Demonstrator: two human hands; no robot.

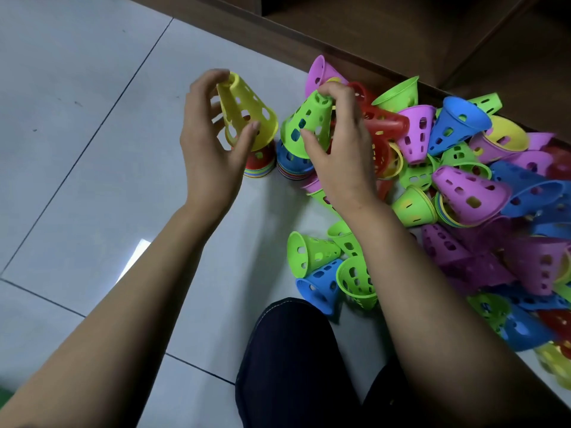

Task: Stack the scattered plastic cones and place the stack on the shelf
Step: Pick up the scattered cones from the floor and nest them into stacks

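Observation:
My left hand [213,140] holds a yellow perforated cone [247,112] by its tip and rim, tilted over a short stack with a red cone on top [261,162]. My right hand [340,140] grips a green cone [304,125] between fingertips and thumb, just above a second stack topped by a blue cone [289,163]. Both stacks stand on the tiled floor [92,149]. A big heap of loose cones [469,186] in purple, blue, green, red and yellow lies to the right.
A brown wooden shelf unit [401,29] runs along the far edge behind the heap. A few green and blue cones [327,267] lie near my dark-trousered knee [293,366]. Bare tiles stretch to the left.

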